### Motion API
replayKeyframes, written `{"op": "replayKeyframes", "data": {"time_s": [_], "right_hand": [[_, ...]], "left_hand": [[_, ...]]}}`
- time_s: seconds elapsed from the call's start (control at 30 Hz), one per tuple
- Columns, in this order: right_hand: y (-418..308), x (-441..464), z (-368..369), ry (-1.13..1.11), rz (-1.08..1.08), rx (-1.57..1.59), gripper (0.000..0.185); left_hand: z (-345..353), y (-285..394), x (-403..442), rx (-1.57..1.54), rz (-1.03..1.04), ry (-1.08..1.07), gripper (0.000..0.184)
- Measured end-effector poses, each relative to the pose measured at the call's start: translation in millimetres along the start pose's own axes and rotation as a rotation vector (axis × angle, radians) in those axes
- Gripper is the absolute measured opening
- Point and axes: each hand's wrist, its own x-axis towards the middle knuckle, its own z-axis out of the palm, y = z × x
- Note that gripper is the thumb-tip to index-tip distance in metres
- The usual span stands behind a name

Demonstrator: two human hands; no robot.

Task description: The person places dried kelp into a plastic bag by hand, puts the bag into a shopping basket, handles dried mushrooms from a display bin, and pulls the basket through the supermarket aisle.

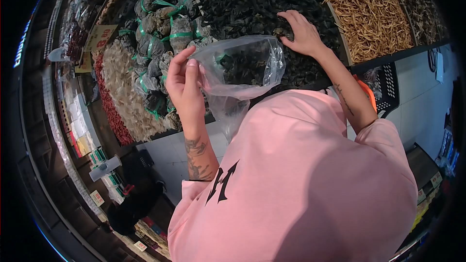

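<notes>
Here, nearest us, our left hand (pixel 184 80) pinches the rim of a clear plastic bag (pixel 233 92), its mouth gaping over the stall. Just beyond, our right hand (pixel 303 36) is spread above the heap of dark dried pieces (pixel 257 0); we cannot tell whether it touches any. We judge this to be the picking step; the next move seems to call for curling those fingers round some pieces. Farther right lie golden strips (pixel 366 14).
</notes>
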Motion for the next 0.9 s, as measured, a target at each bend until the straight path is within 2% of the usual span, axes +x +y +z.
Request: {"op": "replayKeyframes", "data": {"time_s": [0.1,0.2,0.3,0.37,0.43,0.5,0.53,0.57,0.63,0.7,0.77,0.8,0.87,0.9], "right_hand": [[0,1,1,0.008,-0.002,-0.029,0.059],[3,2,0,-0.082,0.108,0.072,0.059],[13,1,1,-0.008,0.085,0.186,0.057],[13,0,1,0.129,0.028,0.264,0.051],[16,4,-1,0.209,0.058,0.365,0.041],[19,7,-6,0.192,0.333,0.542,0.034],[20,15,-5,0.304,0.257,0.658,0.029],[21,13,-9,0.324,0.518,0.840,0.024],[23,18,-24,0.324,0.666,1.115,0.023],[33,20,-33,0.293,0.646,1.495,0.027],[34,20,-41,0.206,0.565,1.685,0.028],[30,22,-47,0.206,0.565,1.685,0.028],[13,25,-57,0.004,0.462,1.953,0.031],[3,26,-60,0.001,0.462,1.954,0.031]], "left_hand": [[1,-1,-1,0.013,-0.001,0.013,0.026],[2,0,-1,0.011,0.002,-0.009,0.026],[4,1,1,0.045,0.012,0.019,0.023],[3,1,1,0.069,0.025,0.011,0.024],[3,0,0,0.066,0.023,0.012,0.024],[3,0,0,0.064,0.023,0.015,0.024],[3,0,0,0.082,0.020,0.011,0.024],[4,1,1,0.100,0.018,0.005,0.024],[7,3,1,0.091,0.014,0.003,0.024],[9,3,2,0.081,0.008,0.000,0.025],[8,2,2,0.051,0.005,-0.039,0.025],[9,2,3,0.051,0.005,-0.039,0.025],[10,3,4,0.048,0.004,-0.045,0.024],[10,3,4,0.049,0.004,-0.042,0.024]]}}
